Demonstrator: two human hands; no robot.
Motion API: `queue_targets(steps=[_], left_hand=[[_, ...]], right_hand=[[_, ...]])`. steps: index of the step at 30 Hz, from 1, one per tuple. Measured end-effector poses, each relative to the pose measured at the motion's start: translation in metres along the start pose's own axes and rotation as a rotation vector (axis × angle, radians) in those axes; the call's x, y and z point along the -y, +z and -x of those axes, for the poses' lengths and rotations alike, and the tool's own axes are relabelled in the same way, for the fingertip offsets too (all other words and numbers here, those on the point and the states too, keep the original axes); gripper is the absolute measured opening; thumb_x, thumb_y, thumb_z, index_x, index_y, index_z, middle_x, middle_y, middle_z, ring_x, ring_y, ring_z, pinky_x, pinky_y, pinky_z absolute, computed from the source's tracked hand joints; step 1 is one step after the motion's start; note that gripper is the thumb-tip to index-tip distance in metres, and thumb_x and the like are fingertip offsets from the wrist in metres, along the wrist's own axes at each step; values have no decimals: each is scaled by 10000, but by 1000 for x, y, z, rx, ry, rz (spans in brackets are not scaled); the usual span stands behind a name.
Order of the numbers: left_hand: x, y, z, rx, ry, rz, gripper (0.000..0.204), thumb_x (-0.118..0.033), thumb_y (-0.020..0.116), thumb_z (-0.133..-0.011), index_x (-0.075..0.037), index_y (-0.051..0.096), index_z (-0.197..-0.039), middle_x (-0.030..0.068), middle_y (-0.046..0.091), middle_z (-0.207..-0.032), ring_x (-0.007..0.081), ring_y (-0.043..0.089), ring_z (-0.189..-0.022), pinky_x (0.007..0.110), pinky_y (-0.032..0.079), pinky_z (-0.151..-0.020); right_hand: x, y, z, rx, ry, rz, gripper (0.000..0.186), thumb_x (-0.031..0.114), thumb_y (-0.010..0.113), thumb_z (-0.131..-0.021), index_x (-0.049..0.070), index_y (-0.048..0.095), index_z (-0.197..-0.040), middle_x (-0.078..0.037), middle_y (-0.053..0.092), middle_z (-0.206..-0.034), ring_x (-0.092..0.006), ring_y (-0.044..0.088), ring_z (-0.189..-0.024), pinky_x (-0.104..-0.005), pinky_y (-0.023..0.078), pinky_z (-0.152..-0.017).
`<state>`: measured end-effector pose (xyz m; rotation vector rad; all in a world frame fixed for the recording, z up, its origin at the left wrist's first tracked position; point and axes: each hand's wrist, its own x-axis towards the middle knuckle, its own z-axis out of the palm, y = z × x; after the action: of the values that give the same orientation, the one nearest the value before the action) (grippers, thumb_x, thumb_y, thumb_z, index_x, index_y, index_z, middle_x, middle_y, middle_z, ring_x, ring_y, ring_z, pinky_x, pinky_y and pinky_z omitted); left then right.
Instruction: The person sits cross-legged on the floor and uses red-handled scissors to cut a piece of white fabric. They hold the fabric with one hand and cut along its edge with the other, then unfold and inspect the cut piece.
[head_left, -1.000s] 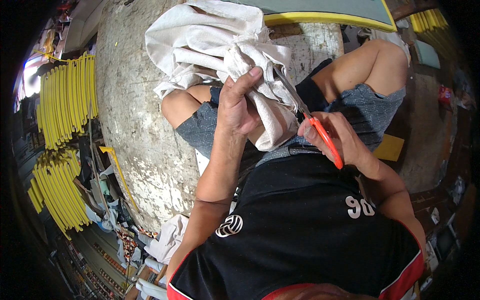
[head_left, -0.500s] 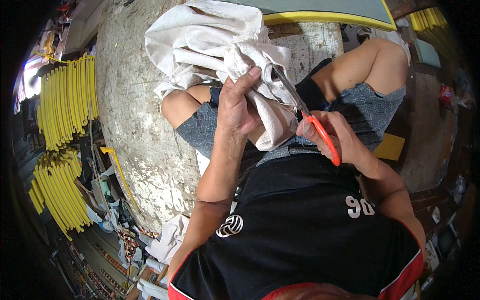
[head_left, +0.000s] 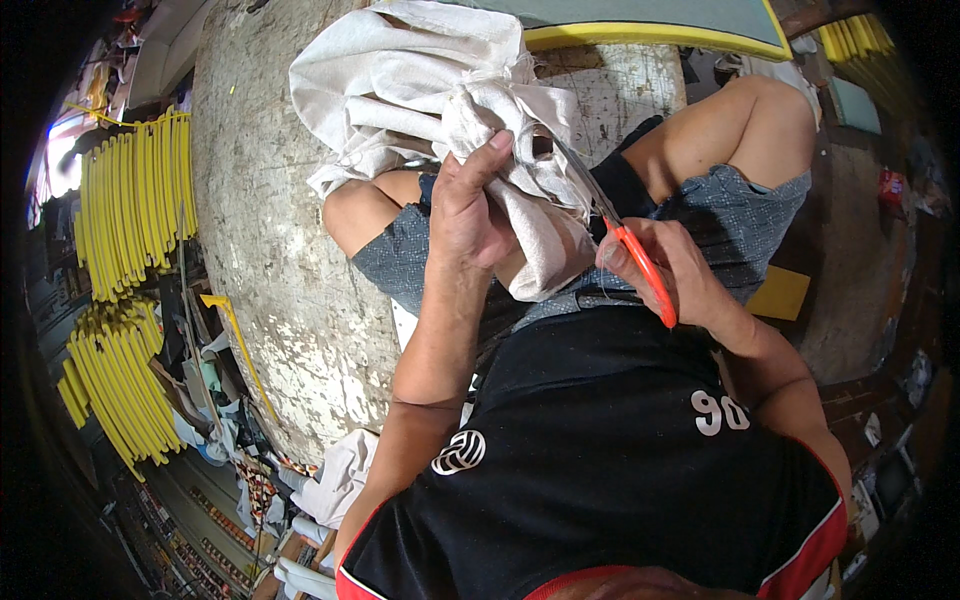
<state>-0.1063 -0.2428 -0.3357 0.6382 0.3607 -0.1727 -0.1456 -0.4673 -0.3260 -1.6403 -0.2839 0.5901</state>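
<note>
A crumpled off-white cloth (head_left: 400,85) with frayed edges spreads over the worn table and hangs down between my legs. My left hand (head_left: 468,205) is closed on its gathered part, thumb on top; the other fingers are mostly hidden. Red-handled scissors (head_left: 648,268) are in my right hand (head_left: 672,262), which is wrapped round the handles. The metal blades reach up and left along the cloth's right side, against its frayed edge. A loose thread dangles below the scissors, near my right thumb.
I sit cross-legged by the scuffed wooden table (head_left: 270,250). A grey board with a yellow edge (head_left: 650,38) lies at the far side. Stacks of yellow strips (head_left: 135,205) stand at left. Another pale cloth (head_left: 345,478) lies at lower left, a yellow piece (head_left: 780,293) at right.
My left hand has shifted slightly left and down with the gathered cloth. The scissors have moved only a little, and their blades look slightly closer together.
</note>
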Motion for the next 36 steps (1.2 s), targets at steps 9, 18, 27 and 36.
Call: queue_targets(steps=[9, 18, 27, 36], left_hand=[[1, 7, 3, 33, 6, -95, 336, -47, 685, -887, 19, 588, -1202, 123, 691, -1038, 212, 686, -937, 371, 576, -841], [8, 12, 7, 73, -24, -147, 252, 64, 641, -885, 13, 613, -1130, 89, 680, -1018, 176, 667, -919, 328, 559, -851], [11, 3, -3, 61, -119, -104, 236, 52, 625, -869, 7, 617, -1100, 98, 675, -1048, 196, 666, -969, 352, 544, -903], [13, 0, -2, 124, 3, -82, 392, 5, 610, -870, 48, 548, -1255, 152, 672, -1117, 256, 668, -1025, 406, 527, -947]], right_hand=[[25, -9, -12, -200, -249, 159, 255, 153, 758, -884, -13, 646, -1041, 11, 552, -747, -61, 525, -669, -218, 443, -610], [17, -15, -75, -399, -472, 485, 201, 61, 740, -845, -26, 647, -1001, -65, 647, -745, -112, 599, -631, -279, 510, -603], [8, -16, -82, -536, -543, 487, 111, 62, 700, -876, -11, 653, -946, -65, 655, -721, -108, 603, -617, -265, 498, -576], [16, -16, -69, -441, -356, 189, 126, 98, 688, -915, -13, 654, -963, -17, 629, -738, -49, 547, -648, -236, 471, -605]])
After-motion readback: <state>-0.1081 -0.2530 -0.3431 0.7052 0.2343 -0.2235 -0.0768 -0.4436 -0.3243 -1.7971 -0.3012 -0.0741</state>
